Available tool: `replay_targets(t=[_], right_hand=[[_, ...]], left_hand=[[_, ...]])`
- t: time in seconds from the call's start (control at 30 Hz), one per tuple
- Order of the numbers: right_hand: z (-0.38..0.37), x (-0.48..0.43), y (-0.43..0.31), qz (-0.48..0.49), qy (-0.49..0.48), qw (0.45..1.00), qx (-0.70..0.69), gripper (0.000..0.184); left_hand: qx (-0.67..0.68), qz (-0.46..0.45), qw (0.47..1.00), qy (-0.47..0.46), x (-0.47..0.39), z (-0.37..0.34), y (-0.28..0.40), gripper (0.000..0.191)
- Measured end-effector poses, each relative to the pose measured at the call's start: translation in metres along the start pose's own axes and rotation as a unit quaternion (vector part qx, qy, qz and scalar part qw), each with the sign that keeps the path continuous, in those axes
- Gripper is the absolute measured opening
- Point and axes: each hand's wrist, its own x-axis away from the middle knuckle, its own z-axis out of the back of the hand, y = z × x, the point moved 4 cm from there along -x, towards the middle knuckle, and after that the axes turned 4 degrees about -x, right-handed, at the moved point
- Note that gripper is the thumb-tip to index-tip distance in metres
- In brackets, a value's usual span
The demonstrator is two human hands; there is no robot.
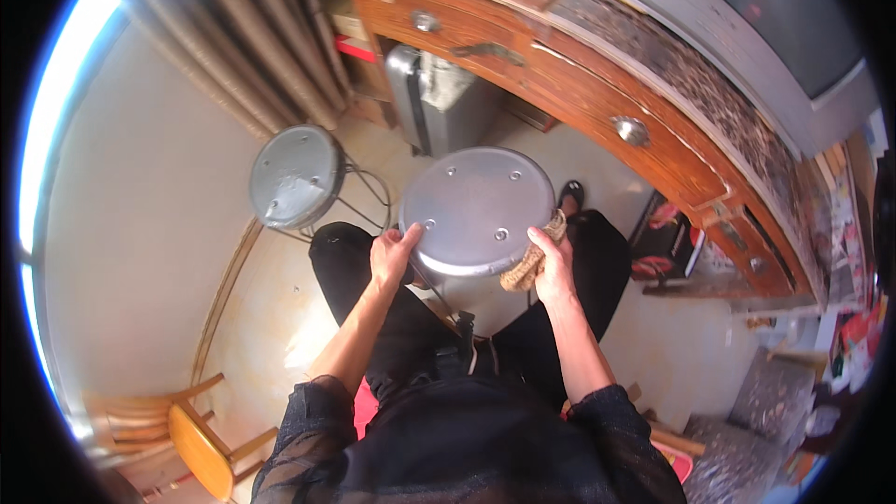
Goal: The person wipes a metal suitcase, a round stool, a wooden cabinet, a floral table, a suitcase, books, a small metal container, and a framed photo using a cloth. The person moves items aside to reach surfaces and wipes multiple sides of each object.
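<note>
A round grey stool seat (476,206) with several rivets on top stands between my knees. My left hand (392,255) grips its near left rim, thumb on top and fingers hidden beneath. At the near right rim, my right hand (555,269) holds a tan, textured cloth (521,274) against the seat's edge. The cloth hangs partly below the rim, and the right fingers are mostly hidden behind it. Thin metal stool legs show below the seat.
A second round stool (294,176) stands left by the wall. Ahead is a worn wooden desk (581,101) with a grey suitcase (448,108) under it. A wooden chair (203,444) is at lower left, a dark box (665,238) at right. Long curtains (238,35) hang at upper left.
</note>
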Motion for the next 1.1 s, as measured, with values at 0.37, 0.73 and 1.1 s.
replay_targets(t=[0.37,0.73,1.1], right_hand=[[-0.214,0.065,-0.077,0.034,-0.325,0.944,0.037,0.053],[-0.371,0.093,-0.133,0.072,-0.501,0.862,-0.014,0.044],[-0.415,-0.01,0.011,0.025,-0.453,0.887,0.085,0.048]], left_hand=[[0.565,-0.139,0.794,0.177,0.1,0.156,0.053,0.03],[0.578,-0.33,0.695,0.271,0.135,0.302,0.135,0.027],[0.466,-0.285,0.74,0.392,0.013,0.359,0.065,0.019]])
